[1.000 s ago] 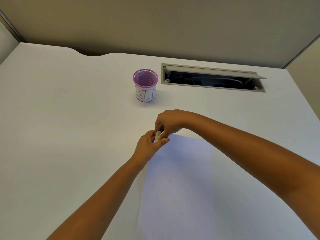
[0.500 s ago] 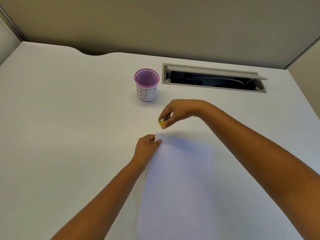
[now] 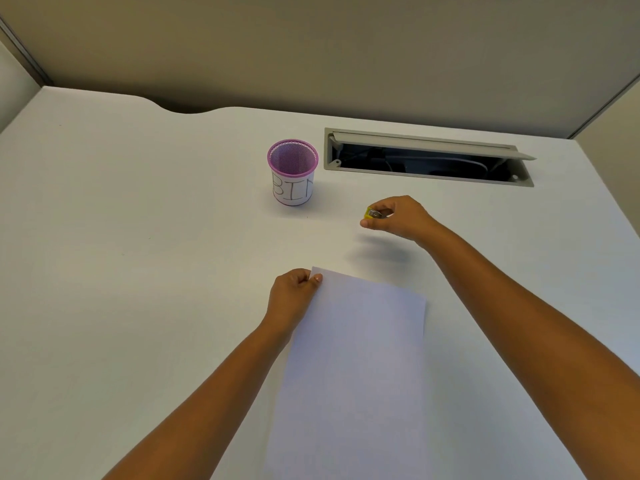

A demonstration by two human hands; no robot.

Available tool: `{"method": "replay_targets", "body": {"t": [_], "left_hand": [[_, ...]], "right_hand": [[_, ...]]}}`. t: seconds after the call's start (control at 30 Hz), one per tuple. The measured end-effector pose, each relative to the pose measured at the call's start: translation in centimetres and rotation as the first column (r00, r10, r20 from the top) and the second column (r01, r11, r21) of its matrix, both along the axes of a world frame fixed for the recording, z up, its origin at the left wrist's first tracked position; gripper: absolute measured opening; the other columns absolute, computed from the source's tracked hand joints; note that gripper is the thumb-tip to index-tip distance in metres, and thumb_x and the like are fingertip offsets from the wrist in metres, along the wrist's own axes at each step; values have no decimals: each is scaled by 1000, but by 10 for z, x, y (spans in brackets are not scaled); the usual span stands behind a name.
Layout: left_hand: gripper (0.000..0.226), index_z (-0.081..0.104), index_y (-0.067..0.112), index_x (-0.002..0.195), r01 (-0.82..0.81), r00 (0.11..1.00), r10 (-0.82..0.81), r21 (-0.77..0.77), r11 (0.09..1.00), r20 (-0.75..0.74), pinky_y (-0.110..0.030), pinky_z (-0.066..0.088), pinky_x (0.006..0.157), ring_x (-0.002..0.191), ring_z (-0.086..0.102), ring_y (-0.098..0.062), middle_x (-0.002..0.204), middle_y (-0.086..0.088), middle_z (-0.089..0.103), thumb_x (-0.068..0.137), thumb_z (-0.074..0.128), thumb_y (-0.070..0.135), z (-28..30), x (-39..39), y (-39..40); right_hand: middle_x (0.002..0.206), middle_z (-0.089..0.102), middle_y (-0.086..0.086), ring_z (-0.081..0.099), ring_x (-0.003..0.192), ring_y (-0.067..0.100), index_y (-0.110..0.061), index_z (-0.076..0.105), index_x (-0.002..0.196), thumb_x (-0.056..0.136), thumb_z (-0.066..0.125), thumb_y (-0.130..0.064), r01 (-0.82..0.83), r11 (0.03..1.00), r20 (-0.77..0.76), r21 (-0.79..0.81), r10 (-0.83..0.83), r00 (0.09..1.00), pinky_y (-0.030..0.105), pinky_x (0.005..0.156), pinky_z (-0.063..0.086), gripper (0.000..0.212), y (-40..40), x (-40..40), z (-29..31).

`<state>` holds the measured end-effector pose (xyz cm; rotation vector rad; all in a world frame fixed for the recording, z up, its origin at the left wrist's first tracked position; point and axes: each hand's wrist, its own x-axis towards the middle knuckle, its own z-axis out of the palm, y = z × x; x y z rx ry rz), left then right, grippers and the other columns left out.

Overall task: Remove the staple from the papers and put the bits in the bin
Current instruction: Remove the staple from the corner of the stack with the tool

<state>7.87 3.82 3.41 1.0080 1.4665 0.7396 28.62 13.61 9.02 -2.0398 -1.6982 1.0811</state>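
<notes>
Now the right hand [image 3: 398, 216] hangs above the tabletop [image 3: 138, 237], its grip pinched on a small yellow staple remover [image 3: 372, 213] between thumb and fingers. Whether a staple sits in the tool's teeth is too small to tell. The bin [image 3: 293, 172], a purple mesh cup with a paper label, stands ahead and to the left of that grip, near but apart from it, which suits a short carry over its rim.

The left hand [image 3: 292, 292] holds the papers [image 3: 353, 358] by their far left corner, thumb on top and fingers curled beneath, so this grip is clenched on the sheets (probably to keep them steady and the corner slightly lifted). The stack lies flat below and behind the right grip, well clear of it.

Judging by this, the pulling is likely done and the dropping-off is the step in hand. Beyond the right grip, an open cable tray [image 3: 429, 157] is set into the tabletop; a tiny staple shaken loose there would be hard to recover.
</notes>
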Motion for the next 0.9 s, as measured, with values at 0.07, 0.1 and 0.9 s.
{"method": "replay_targets", "body": {"t": [0.07,0.1,0.9], "left_hand": [[28,60,-7,82,-2,1000,2,1,1000,6,-33,39,65,68,48,-21,75,-11,57,90,55,19,-1,0,1],[27,60,-5,80,-2,1000,2,-1,1000,8,-33,39,65,68,48,-21,75,-11,58,90,55,19,-1,0,1],[25,47,11,67,-12,1000,12,-56,998,1,-33,26,64,65,34,-20,69,-10,42,89,53,20,-28,-6,9]], "right_hand": [[125,59,9,55,114,24,-12,57,122,77,72,-34,19,999,44,32,-20,999,31,92,43,53,4,10,-10],[125,59,8,55,114,24,-13,57,122,77,72,-35,26,999,68,48,-29,997,34,95,44,52,6,14,-13],[137,50,14,46,124,37,-20,46,132,83,66,-25,-53,998,421,28,36,906,56,110,29,53,89,73,-48]]}}
